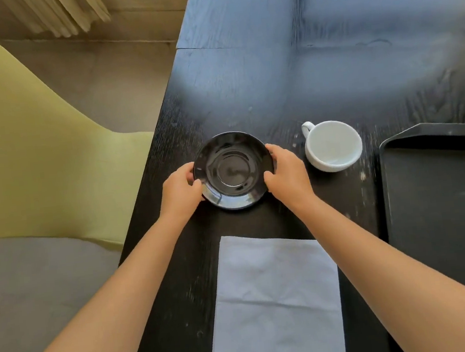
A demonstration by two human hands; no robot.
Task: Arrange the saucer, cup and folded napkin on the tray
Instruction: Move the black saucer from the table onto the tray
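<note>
Black glossy saucer (233,170) on dark tabletop (246,95), gripped at opposite rim edges by left hand (180,190) & right hand (287,170), fingers curled round the rim; can't tell if it's lifted yet. White cup (333,145) stands upright just right of saucer, handle to far-left, empty, untouched; pale blue folded napkin (274,302) lies flat nearer the person, btwn the forearms. Black tray (440,198) at right edge shows nothing on its visible part, so est. progress ~nil: saucer move looks about to begin, cup & napkin both left to place.
</note>
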